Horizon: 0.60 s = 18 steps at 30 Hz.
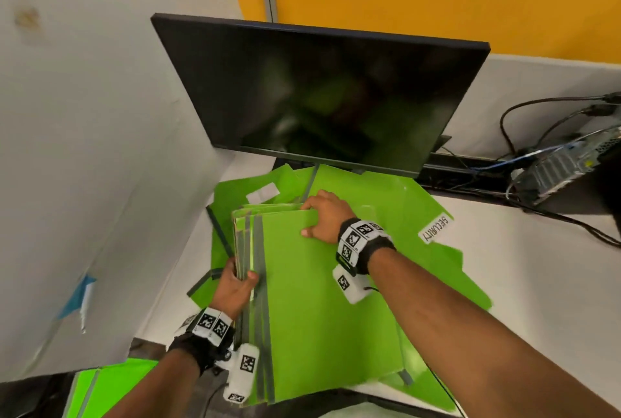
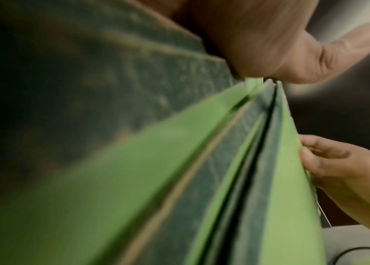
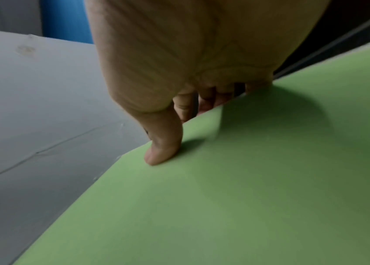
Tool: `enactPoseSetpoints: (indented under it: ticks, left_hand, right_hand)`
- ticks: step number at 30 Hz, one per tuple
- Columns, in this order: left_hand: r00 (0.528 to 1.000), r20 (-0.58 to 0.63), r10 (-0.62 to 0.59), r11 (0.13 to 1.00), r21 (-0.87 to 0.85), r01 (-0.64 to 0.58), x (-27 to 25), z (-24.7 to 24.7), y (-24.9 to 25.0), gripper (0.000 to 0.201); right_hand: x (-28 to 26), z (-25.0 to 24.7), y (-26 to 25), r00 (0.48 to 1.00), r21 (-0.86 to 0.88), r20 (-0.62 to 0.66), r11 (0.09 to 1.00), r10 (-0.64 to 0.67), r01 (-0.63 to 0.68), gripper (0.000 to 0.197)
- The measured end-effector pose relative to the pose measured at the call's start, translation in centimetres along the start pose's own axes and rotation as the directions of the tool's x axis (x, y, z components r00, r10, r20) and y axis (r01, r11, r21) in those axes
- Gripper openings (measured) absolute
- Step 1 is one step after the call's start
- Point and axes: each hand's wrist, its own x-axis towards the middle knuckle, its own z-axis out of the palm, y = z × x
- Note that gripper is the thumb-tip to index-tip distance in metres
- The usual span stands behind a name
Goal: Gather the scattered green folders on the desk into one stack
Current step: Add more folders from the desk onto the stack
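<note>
A stack of green folders (image 1: 319, 300) with grey spines is held tilted above the desk, in front of the monitor. My left hand (image 1: 235, 283) grips the spine edge of the stack, thumb on top and fingers underneath; up close the left wrist view shows the layered folder edges (image 2: 236, 161) under the thumb. My right hand (image 1: 324, 216) grips the far top edge, thumb pressed on the top cover (image 3: 247, 179) and fingers curled over behind it. More green folders (image 1: 403, 212) lie spread flat on the desk underneath, one with a "SECURITY" label (image 1: 435, 228).
A dark monitor (image 1: 319, 95) stands just behind the folders. A white partition wall (image 1: 84, 149) closes the left side. Cables and a small computer box (image 1: 557, 169) sit at the back right. Another green folder (image 1: 111, 387) lies lower left, below the desk edge.
</note>
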Motion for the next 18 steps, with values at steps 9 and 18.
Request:
enactPoseSetpoints:
  ticks: [9,18]
  left_hand:
    - [0.992,0.104,-0.074,0.993,-0.083,0.083,0.5,-0.1,-0.8,0.114]
    - [0.990,0.139,-0.035,0.981,-0.185,0.061,1.5,0.5,0.2,0.111]
  right_hand:
    - [2.2,3.1,0.7,0.987,0.184,-0.108,0.978,0.121,-0.100,0.070]
    - [-2.5,5.1,6.7,0.799,0.555,0.010,0.662,0.601,-0.504,0.067]
